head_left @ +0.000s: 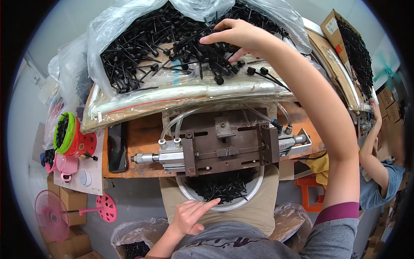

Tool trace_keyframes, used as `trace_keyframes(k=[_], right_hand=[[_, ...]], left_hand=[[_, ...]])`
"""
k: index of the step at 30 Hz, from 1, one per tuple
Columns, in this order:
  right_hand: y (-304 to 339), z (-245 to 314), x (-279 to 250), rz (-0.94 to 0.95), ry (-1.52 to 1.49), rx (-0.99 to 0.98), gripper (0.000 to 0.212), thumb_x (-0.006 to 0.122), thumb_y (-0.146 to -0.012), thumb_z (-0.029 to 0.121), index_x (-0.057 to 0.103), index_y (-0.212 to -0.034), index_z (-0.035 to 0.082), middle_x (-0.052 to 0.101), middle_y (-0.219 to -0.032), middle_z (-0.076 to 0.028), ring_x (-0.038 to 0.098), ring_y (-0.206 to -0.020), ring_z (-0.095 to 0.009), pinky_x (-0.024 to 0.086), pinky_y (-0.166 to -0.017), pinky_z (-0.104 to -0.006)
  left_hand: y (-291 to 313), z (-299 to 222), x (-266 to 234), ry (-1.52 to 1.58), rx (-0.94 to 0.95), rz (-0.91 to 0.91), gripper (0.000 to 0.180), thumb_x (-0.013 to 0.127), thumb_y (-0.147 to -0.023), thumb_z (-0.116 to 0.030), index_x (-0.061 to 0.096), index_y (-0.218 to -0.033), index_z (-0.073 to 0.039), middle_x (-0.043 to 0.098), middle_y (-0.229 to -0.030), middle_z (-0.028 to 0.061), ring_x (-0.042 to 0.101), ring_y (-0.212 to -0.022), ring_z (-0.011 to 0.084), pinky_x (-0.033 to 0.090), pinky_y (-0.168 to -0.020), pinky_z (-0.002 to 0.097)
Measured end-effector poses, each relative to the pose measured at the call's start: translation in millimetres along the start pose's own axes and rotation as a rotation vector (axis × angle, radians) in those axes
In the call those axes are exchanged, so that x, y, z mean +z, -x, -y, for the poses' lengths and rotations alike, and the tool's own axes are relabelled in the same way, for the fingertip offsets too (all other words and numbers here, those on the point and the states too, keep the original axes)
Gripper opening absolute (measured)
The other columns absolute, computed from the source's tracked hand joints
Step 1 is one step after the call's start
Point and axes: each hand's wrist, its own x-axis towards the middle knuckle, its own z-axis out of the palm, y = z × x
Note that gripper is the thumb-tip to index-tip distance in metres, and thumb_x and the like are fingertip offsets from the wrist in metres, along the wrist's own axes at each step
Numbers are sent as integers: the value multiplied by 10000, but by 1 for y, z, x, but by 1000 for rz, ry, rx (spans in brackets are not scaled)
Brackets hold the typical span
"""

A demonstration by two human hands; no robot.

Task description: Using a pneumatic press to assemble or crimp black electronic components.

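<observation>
My right hand [241,36] reaches over a large heap of black plastic pieces [142,56] with thin stems and thick heads. Its fingers are spread and curved, and I see no piece held in them. Lower down, my left hand [187,218] is beside a round white basket [260,183] on my lap, with more such black pieces [220,185] inside. The index finger stretches to the basket's near rim and the thumb stands apart; nothing shows in this hand. Between the hands sits a dark metal fixture [224,162] with a silver air cylinder [171,159] at its left.
Clear air hoses [172,123] curve over the fixture. A dark phone [117,149] lies on the orange bench [142,170]. At left stand a red and green bucket [79,136] and a pink fan [51,213]. Another person's arm [373,138] is at right, near a filled carton [334,32].
</observation>
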Motion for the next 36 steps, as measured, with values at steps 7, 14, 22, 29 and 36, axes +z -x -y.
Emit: trace_keyframes(k=[7, 14, 22, 29, 36], right_hand=[[15, -14, -45, -20, 128, -150, 814, 735, -829, 516, 443, -1470, 109, 442, -1437, -285, 554, -1233, -378, 615, -834, -344], [26, -45, -44, -348, 592, -456, 414, 642, -960, 301, 587, -1346, 162, 628, -1303, -98, 621, -1157, -209, 565, -811, -324], [157, -30, -3, -452, 428, -627, 109, 695, -873, 94, 692, -955, 23, 669, -882, -84, 651, -816, -235, 505, -714, -330], [244, -49, 64, -384, 293, -575, 158, 713, -753, -52, 715, -900, 6, 641, -746, -80, 598, -646, -204, 468, -585, -289], [310, -127, 152, -333, 163, -215, 171, 699, -756, -48, 695, -904, 38, 628, -764, -56, 609, -651, -205, 487, -587, -302]], left_hand=[[4, -2, -2, -22, 6, 13, 819, 258, -992, -659, 664, -1232, 10, 622, -677, 82, 613, -566, 234, 476, -537, 335], [11, -11, -6, -95, 3, -7, 703, 365, -998, -592, 663, -1242, -5, 656, -742, 102, 628, -601, 240, 486, -558, 342], [31, -15, -10, -152, -21, -35, 576, 516, -959, -491, 668, -1238, -10, 579, -664, 72, 552, -534, 231, 429, -526, 344], [34, -20, -7, -267, -39, -41, 404, 740, -797, -126, 698, -1189, -38, 577, -650, 42, 529, -522, 188, 398, -504, 314], [39, -7, 9, -339, -134, -21, 252, 711, -790, 19, 739, -1035, -35, 627, -680, 68, 551, -522, 207, 421, -506, 314]])
